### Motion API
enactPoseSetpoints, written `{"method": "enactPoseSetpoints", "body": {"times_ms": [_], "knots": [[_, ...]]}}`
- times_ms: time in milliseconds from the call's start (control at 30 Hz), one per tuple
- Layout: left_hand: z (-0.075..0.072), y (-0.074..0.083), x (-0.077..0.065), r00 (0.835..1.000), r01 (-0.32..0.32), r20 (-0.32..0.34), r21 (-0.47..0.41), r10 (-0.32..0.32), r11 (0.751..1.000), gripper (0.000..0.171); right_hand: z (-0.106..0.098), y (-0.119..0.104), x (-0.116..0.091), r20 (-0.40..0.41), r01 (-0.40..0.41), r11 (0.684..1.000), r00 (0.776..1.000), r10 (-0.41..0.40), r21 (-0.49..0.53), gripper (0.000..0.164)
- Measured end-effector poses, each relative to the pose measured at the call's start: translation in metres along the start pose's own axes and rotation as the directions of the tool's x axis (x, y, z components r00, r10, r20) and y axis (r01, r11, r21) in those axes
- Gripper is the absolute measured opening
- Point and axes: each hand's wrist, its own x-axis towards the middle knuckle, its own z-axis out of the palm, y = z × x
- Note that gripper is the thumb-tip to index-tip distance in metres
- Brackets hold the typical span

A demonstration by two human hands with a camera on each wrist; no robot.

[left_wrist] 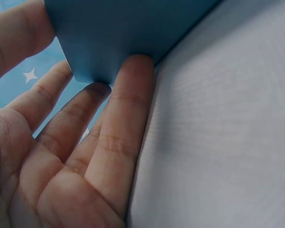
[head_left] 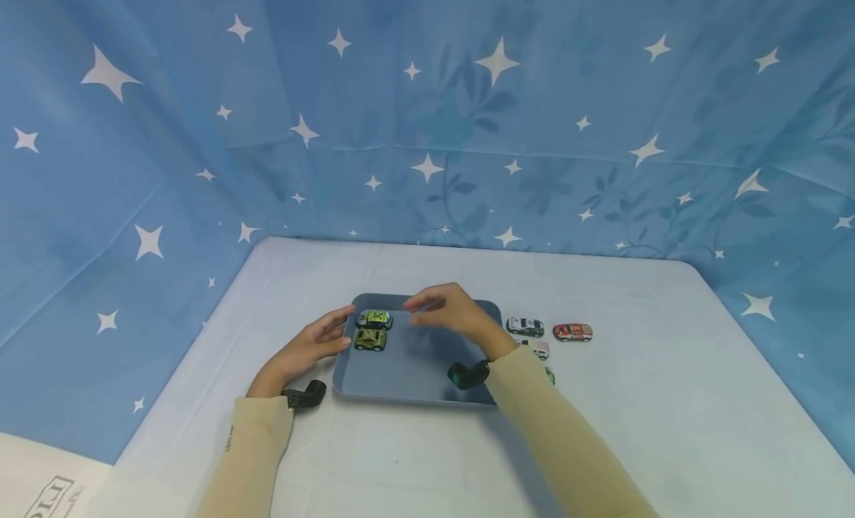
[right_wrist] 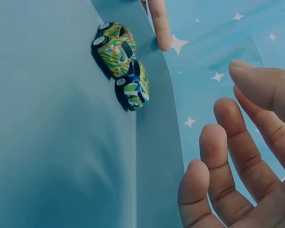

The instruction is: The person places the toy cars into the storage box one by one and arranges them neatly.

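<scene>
A blue-grey tray (head_left: 414, 373) lies on the white-covered table. Two toy cars sit side by side in its far left corner: a yellow-and-blue one (head_left: 374, 320) and a green patterned one (head_left: 370, 340). My left hand (head_left: 309, 349) is at the tray's left side; in the left wrist view its extended fingertips touch the tray's outer wall (left_wrist: 114, 33). Over the tray's far part hovers my right hand (head_left: 449, 309), fingers loosely bent and holding nothing. The right wrist view shows a gap between its thumb and fingers (right_wrist: 213, 142), away from both cars.
Right of the tray stand a white-and-green toy car (head_left: 525, 326), a red one (head_left: 572, 332) and a white one (head_left: 536, 348). Another car (head_left: 551, 375) is mostly hidden behind the right sleeve (head_left: 554, 421). A blue star-patterned curtain (head_left: 374, 117) hangs behind the table.
</scene>
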Motion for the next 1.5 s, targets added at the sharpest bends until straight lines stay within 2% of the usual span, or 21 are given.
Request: {"method": "enactPoseSetpoints", "body": {"times_ms": [333,700,1100,1267,1500], "knots": [[0.001,0.001,0.0,1.0,0.001,0.002,0.005,-0.001,1.0,0.078,-0.014,0.005,-0.014,-0.015,0.031,1.0,0.999,-0.031,0.001,0.034],[0.0,0.001,-0.001,1.0,0.003,0.006,0.0,-0.003,1.0,0.079,-0.028,0.011,-0.031,-0.081,0.016,1.0,0.997,-0.018,-0.026,0.031],[0.001,0.002,0.0,1.0,0.001,0.011,0.002,-0.002,1.0,0.08,-0.052,0.02,-0.053,-0.135,0.042,0.997,0.99,-0.05,-0.061,0.031],[0.002,0.003,-0.001,1.0,-0.003,0.014,0.0,0.003,1.0,0.08,-0.063,0.028,-0.064,-0.161,0.058,0.995,0.985,-0.07,-0.077,0.033],[0.002,0.003,-0.001,1.0,0.011,0.008,-0.001,-0.011,1.0,0.079,-0.075,0.037,-0.075,-0.19,0.039,0.996,0.98,-0.054,-0.08,0.033]]}}
